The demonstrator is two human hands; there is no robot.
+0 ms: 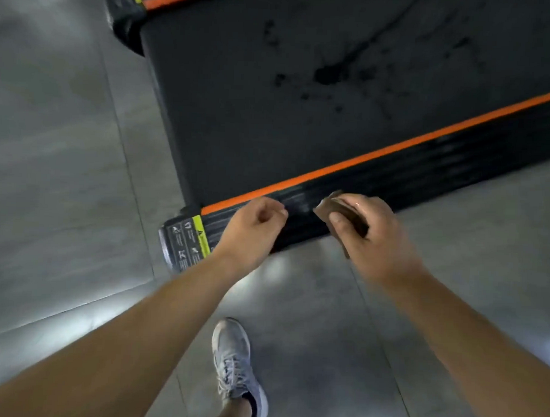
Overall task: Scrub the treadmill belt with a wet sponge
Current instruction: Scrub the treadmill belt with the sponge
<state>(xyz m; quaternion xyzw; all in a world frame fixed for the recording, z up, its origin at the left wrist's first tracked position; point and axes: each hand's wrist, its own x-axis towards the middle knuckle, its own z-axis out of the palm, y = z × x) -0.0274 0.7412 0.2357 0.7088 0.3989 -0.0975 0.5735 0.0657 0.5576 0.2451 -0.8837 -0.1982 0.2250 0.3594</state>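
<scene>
The dark treadmill belt point(255, 120), spotted with darker blotches, is being shown in the upper middle and is being cut off at the top and right edges. A brown sponge point(325, 207) is being gripped by the right hand point(372, 233) at lower centre, over the black side rail point(440, 164), and is being mostly hidden by the fingers. The left hand point(251, 232) is being held curled, with nothing in it.

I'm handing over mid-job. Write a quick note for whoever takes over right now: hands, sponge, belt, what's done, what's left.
Left hand: fingers curled, holding nothing, over the near side rail.
Right hand: grips the brown sponge above that rail, off the belt.
Belt: dark, wet-looking splashes mid-surface.
Done: sponge in hand.
Left: bring it onto the belt and scrub, probably starting at the splashes.
</scene>
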